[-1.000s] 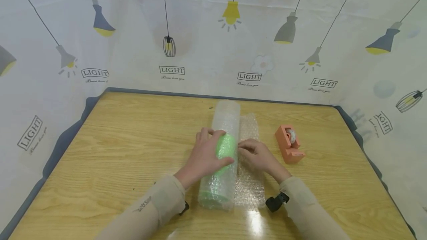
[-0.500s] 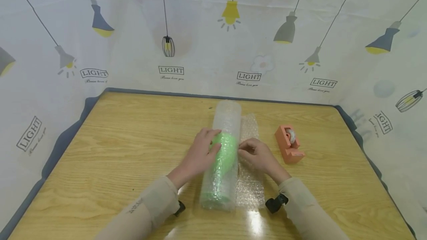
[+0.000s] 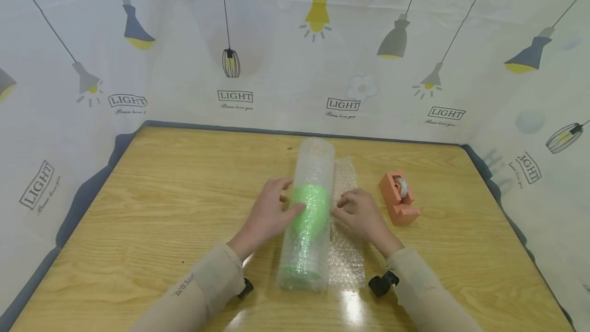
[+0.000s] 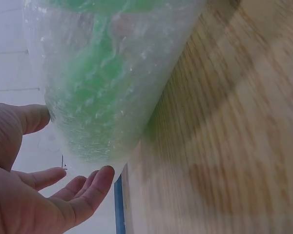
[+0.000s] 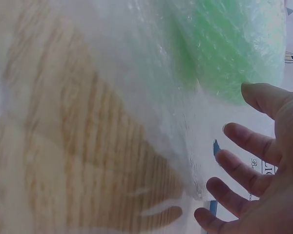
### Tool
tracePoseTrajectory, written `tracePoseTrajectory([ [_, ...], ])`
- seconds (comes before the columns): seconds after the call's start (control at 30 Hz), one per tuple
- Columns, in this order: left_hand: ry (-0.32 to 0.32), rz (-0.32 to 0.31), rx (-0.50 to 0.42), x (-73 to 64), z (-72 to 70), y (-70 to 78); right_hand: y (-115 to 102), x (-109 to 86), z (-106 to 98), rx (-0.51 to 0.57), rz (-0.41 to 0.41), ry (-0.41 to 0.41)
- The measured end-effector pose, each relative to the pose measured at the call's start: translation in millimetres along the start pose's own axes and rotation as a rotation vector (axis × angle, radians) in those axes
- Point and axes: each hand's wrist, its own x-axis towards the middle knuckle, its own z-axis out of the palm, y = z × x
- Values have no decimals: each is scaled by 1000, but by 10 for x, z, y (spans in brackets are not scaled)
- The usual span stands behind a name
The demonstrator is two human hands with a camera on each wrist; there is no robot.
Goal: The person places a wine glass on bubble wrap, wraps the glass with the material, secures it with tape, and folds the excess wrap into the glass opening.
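Note:
A roll of bubble wrap (image 3: 314, 163) lies lengthwise on the table, wound round a green, goblet-shaped object (image 3: 312, 209) that shows through it. From under its right side a flat flap of wrap (image 3: 345, 265) spreads out. On the left side my left hand (image 3: 271, 211) has its thumb against the roll, fingers loosely spread. In the left wrist view those fingers (image 4: 100, 187) curve gently near the roll's side. My right hand (image 3: 361, 214) is over the flap, just right of the roll. The right wrist view shows its fingers (image 5: 244, 173) apart, gripping nothing.
An orange tape dispenser (image 3: 399, 199) with a roll of clear tape stands right of my right hand. The wooden table (image 3: 184, 183) meets a lamp-patterned cloth backdrop (image 3: 276, 65) at its back and sides.
My left hand has slid off the top of the roll to its left side. The roll has shifted slightly right. My right hand has moved a little right, off the roll's edge.

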Motion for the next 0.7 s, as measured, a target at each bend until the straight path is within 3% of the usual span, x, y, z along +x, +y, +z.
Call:
tracePoseTrajectory([
  [0.33, -56, -82, -2, 60, 58, -18, -6, -28, -11, -24, 52, 0],
  [0.7, -104, -74, 0, 74, 82, 10, 10, -20, 59, -15, 11, 37],
])
